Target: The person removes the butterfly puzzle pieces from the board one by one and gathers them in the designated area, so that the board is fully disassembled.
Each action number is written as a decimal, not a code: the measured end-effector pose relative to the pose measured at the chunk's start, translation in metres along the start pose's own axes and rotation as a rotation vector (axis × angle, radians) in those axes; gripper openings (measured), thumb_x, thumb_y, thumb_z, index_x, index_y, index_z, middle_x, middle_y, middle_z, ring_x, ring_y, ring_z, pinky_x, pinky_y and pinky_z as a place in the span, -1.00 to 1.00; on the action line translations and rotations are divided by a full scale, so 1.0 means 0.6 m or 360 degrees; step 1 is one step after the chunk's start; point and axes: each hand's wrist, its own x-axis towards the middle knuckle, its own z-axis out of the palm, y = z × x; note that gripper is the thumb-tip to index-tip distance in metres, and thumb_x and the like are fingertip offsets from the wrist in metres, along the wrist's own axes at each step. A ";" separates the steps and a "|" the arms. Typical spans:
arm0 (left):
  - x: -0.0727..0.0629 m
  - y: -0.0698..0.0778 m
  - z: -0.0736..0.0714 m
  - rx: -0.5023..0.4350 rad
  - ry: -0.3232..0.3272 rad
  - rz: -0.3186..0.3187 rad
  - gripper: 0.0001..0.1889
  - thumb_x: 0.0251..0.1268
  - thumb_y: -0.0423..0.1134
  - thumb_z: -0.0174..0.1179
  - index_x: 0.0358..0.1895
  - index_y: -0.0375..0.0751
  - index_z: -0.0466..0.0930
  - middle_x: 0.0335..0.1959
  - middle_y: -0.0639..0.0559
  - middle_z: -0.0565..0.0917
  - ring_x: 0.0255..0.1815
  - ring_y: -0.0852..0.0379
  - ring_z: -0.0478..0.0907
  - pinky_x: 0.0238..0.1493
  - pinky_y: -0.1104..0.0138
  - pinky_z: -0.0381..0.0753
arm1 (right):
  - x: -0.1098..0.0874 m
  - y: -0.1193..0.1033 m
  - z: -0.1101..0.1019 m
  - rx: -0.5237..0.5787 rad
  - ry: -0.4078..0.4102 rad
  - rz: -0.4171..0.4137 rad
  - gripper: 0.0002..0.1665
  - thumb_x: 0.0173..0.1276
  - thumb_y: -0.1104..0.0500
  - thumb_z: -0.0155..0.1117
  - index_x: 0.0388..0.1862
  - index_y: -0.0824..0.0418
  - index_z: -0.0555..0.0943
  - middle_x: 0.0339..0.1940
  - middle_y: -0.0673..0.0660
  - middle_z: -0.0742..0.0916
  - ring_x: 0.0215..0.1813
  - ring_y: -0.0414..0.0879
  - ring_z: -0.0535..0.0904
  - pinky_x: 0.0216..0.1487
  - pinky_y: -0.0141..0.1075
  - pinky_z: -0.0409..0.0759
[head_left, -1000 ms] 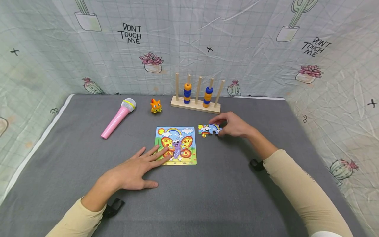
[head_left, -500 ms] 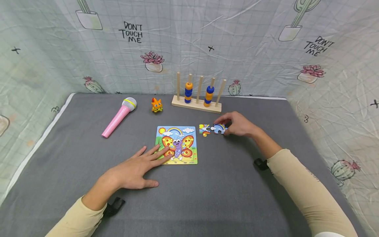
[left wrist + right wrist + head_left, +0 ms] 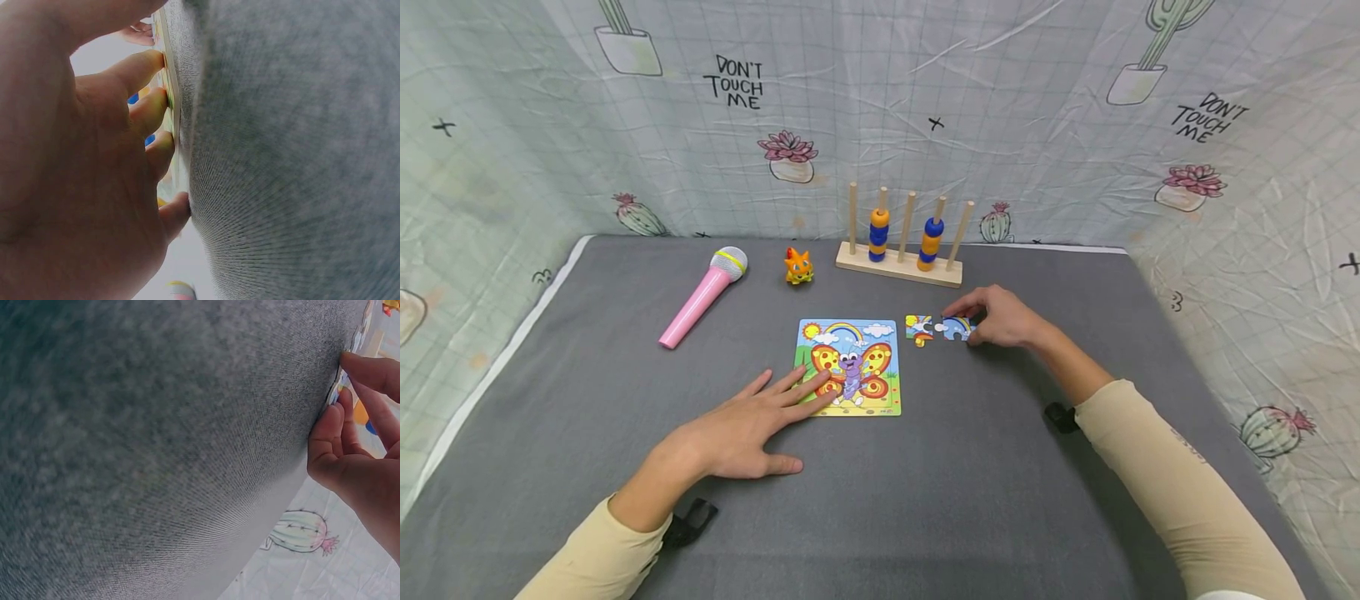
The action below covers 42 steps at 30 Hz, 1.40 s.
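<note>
A square butterfly picture board (image 3: 876,392) lies flat on the grey table. My left hand (image 3: 737,432) is spread out, its straight fingers resting on the board's left side; the left wrist view shows the fingertips (image 3: 164,100) along its edge. To the right of the board, my right hand (image 3: 1006,318) pinches a puzzle piece with a rainbow (image 3: 957,327) between thumb and fingers, low at the table. Just left of it lies another puzzle piece with a sun (image 3: 917,325), a small gap apart. In the right wrist view, my right hand (image 3: 356,434) covers part of its piece.
Behind the board stands a wooden peg rack (image 3: 898,265) with blue and orange beads on two pegs. A small orange toy figure (image 3: 798,267) sits left of it. Further left lies a pink toy microphone (image 3: 700,302). A printed cloth (image 3: 880,108) hangs behind the table (image 3: 925,508).
My right hand has moved slightly right with the rainbow piece, opening a gap between it and the sun piece, which it adjoined before. The left hand stays on the board.
</note>
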 end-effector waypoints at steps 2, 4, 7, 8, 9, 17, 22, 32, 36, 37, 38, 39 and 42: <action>-0.001 0.000 0.001 -0.0004 -0.0005 -0.0003 0.02 0.29 0.04 0.43 0.71 0.21 -0.02 0.76 0.13 -0.06 0.76 -0.17 -0.12 0.63 -0.35 -0.17 | 0.000 0.000 0.001 0.0009 -0.0007 0.0007 -0.33 0.07 0.46 0.51 0.22 0.16 0.74 0.13 0.21 0.78 0.17 0.11 0.64 0.20 0.02 0.58; -0.002 0.000 0.001 -0.0007 -0.0007 -0.0006 0.01 0.29 0.04 0.43 0.71 0.21 -0.01 0.76 0.12 -0.05 0.76 -0.19 -0.14 0.62 -0.36 -0.17 | -0.001 0.000 0.001 0.0015 -0.0015 0.0003 -0.34 0.08 0.47 0.51 0.23 0.17 0.74 0.13 0.21 0.78 0.17 0.11 0.63 0.20 0.03 0.58; -0.003 0.000 0.003 -0.0007 -0.0006 -0.0009 0.01 0.29 0.05 0.43 0.71 0.20 -0.01 0.76 0.11 -0.05 0.76 -0.21 -0.15 0.62 -0.36 -0.16 | 0.000 0.001 0.001 0.0014 -0.0022 -0.0005 -0.33 0.09 0.47 0.51 0.23 0.17 0.74 0.14 0.21 0.78 0.18 0.11 0.63 0.21 0.03 0.57; -0.003 0.000 0.003 -0.0005 -0.0003 -0.0007 0.02 0.28 0.05 0.43 0.71 0.20 -0.01 0.76 0.11 -0.04 0.76 -0.21 -0.15 0.62 -0.36 -0.16 | 0.000 0.002 0.001 0.0014 -0.0023 -0.0006 -0.33 0.08 0.46 0.51 0.23 0.16 0.74 0.14 0.21 0.77 0.18 0.11 0.63 0.21 0.03 0.57; -0.003 0.000 0.003 -0.0002 0.0000 -0.0005 0.02 0.28 0.06 0.43 0.71 0.20 0.00 0.76 0.11 -0.04 0.76 -0.21 -0.15 0.62 -0.36 -0.16 | 0.000 0.002 0.001 0.0014 -0.0025 -0.0006 -0.33 0.08 0.46 0.51 0.23 0.16 0.74 0.15 0.21 0.77 0.18 0.11 0.63 0.20 0.02 0.57; -0.004 0.000 0.005 -0.0015 -0.0001 -0.0001 0.02 0.28 0.06 0.43 0.71 0.20 -0.01 0.76 0.11 -0.04 0.76 -0.23 -0.17 0.62 -0.37 -0.16 | 0.001 0.006 0.002 0.0028 -0.0036 -0.0011 -0.32 0.07 0.46 0.51 0.23 0.14 0.73 0.15 0.20 0.76 0.15 0.09 0.63 0.11 -0.12 0.54; -0.004 0.000 0.006 -0.0018 -0.0001 -0.0002 0.02 0.28 0.06 0.42 0.71 0.21 -0.01 0.76 0.11 -0.04 0.76 -0.22 -0.16 0.62 -0.37 -0.15 | 0.000 0.007 0.003 0.0033 -0.0037 -0.0025 -0.34 0.09 0.46 0.50 0.23 0.16 0.73 0.15 0.21 0.75 0.12 0.10 0.61 0.01 -0.19 0.53; -0.005 -0.001 0.006 -0.0013 0.0012 -0.0005 0.02 0.27 0.05 0.44 0.71 0.19 0.00 0.76 0.10 -0.03 0.75 -0.23 -0.15 0.62 -0.37 -0.15 | -0.001 0.004 0.000 0.0049 -0.0048 -0.0018 -0.34 0.12 0.47 0.49 0.25 0.16 0.71 0.17 0.22 0.73 0.13 0.12 0.60 0.00 -0.18 0.54; -0.004 -0.001 0.004 0.0004 0.0023 -0.0006 0.02 0.27 0.05 0.44 0.71 0.20 0.01 0.75 0.10 -0.02 0.75 -0.24 -0.13 0.61 -0.37 -0.15 | -0.001 0.005 -0.002 0.0071 -0.0038 -0.0009 -0.33 0.11 0.48 0.47 0.26 0.17 0.71 0.18 0.23 0.72 0.14 0.13 0.59 -0.01 -0.18 0.55; -0.003 -0.001 0.004 0.0008 0.0023 -0.0005 0.02 0.27 0.06 0.44 0.71 0.20 0.00 0.75 0.10 -0.01 0.75 -0.24 -0.14 0.61 -0.37 -0.15 | -0.001 0.005 -0.002 0.0073 -0.0037 -0.0008 -0.32 0.11 0.49 0.46 0.26 0.17 0.70 0.18 0.24 0.72 0.14 0.13 0.58 -0.01 -0.18 0.55; -0.003 -0.001 0.003 0.0009 0.0022 -0.0005 0.02 0.27 0.06 0.44 0.71 0.21 0.00 0.75 0.10 -0.02 0.75 -0.24 -0.14 0.61 -0.37 -0.15 | -0.001 0.006 -0.002 0.0071 -0.0035 -0.0005 -0.32 0.11 0.49 0.46 0.26 0.17 0.70 0.17 0.23 0.72 0.14 0.13 0.58 -0.01 -0.19 0.54; -0.002 -0.001 0.003 0.0010 0.0019 -0.0003 0.02 0.27 0.06 0.44 0.71 0.21 0.00 0.75 0.10 -0.02 0.75 -0.23 -0.14 0.62 -0.37 -0.15 | 0.000 0.006 -0.002 0.0070 -0.0035 -0.0006 -0.32 0.10 0.49 0.45 0.26 0.18 0.70 0.16 0.24 0.72 0.14 0.13 0.57 -0.01 -0.19 0.54; -0.001 0.000 0.001 0.0006 0.0009 -0.0003 0.02 0.27 0.05 0.44 0.71 0.22 0.00 0.76 0.11 -0.04 0.76 -0.20 -0.14 0.62 -0.36 -0.15 | -0.001 0.006 -0.001 0.0051 -0.0020 -0.0008 -0.32 0.11 0.51 0.42 0.26 0.19 0.69 0.13 0.24 0.71 0.13 0.13 0.57 0.01 -0.16 0.54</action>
